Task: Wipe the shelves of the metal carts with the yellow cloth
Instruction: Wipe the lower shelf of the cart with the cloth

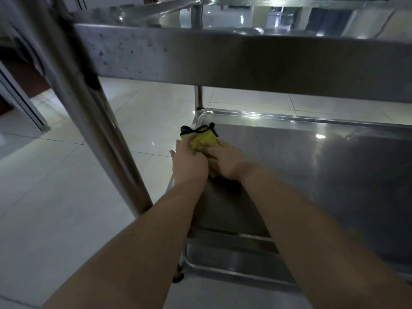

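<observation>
Arms stretch forward and down beneath the dull upper steel shelf (pixel 223 61), wrists nearly straight. The left hand (pixel 189 162) and right hand (pixel 226 162) lie side by side, touching, their fingers extended and pressing flat on the folded yellow cloth with black edging (pixel 206 136). The cloth sits in the far left corner of the cart's shiny stainless lower shelf (pixel 312 166).

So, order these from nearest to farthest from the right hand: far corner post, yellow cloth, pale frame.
1. yellow cloth, under the right hand.
2. far corner post, just beyond it.
3. pale frame, far off at the left.
</observation>
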The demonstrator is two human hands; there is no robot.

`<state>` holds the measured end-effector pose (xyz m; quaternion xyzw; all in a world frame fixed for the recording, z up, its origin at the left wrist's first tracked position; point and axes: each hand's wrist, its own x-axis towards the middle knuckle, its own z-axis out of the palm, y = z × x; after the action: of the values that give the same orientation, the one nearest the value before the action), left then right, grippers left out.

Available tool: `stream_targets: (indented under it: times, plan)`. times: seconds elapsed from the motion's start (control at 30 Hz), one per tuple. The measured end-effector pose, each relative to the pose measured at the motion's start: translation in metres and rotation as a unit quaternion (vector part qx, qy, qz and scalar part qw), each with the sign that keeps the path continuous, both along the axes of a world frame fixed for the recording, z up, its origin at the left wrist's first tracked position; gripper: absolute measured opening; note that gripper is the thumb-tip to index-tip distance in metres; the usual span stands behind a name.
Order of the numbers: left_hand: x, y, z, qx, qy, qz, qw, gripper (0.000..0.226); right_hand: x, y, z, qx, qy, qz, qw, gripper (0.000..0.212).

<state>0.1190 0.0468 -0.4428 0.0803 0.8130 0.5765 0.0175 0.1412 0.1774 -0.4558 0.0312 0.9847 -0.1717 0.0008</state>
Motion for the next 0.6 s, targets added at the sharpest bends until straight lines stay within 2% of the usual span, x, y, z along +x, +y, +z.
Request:
stream_targets:
  times: [0.1, 0.17, 0.23, 0.27, 0.3, 0.33, 0.37, 0.43, 0.5, 0.6]
  plan:
    - [0.016, -0.006, 0.008, 0.014, -0.019, -0.004, 1.000, 0.065, 0.043, -0.016, 0.001, 0.001, 0.009, 0.101, 0.995, 0.044]
    - [0.025, -0.009, 0.011, -0.038, 0.000, -0.012, 0.999, 0.060, 0.073, -0.024, 0.001, -0.050, -0.008, 0.145, 0.988, 0.042]
    - [0.029, -0.012, 0.007, -0.175, 0.068, -0.046, 0.981, 0.050, 0.100, -0.021, 0.009, -0.201, 0.006, 0.082, 0.976, 0.041]
    - [0.030, -0.012, 0.002, -0.266, 0.118, -0.080, 0.953, 0.046, 0.111, -0.012, 0.012, -0.256, 0.040, 0.027, 0.965, 0.041]
    - [0.032, -0.012, -0.003, -0.349, 0.154, -0.121, 0.916, 0.045, 0.121, 0.000, 0.012, -0.256, 0.069, -0.037, 0.964, 0.041]
    - [0.034, -0.011, -0.007, -0.413, 0.165, -0.155, 0.882, 0.050, 0.130, 0.014, 0.012, -0.193, 0.062, -0.106, 0.973, 0.043]
    - [0.036, -0.009, -0.010, -0.458, 0.156, -0.177, 0.857, 0.061, 0.140, 0.028, 0.011, -0.103, 0.019, -0.170, 0.980, 0.046]
    - [0.037, -0.005, -0.012, -0.505, 0.117, -0.189, 0.834, 0.088, 0.157, 0.048, 0.004, 0.018, -0.065, -0.230, 0.971, 0.052]
    - [0.033, -0.003, -0.011, -0.521, 0.091, -0.195, 0.826, 0.104, 0.170, 0.055, -0.002, 0.047, -0.075, -0.224, 0.971, 0.055]
    - [0.017, -0.001, -0.007, -0.511, 0.089, -0.199, 0.832, 0.108, 0.186, 0.055, -0.009, 0.072, -0.083, -0.236, 0.966, 0.060]
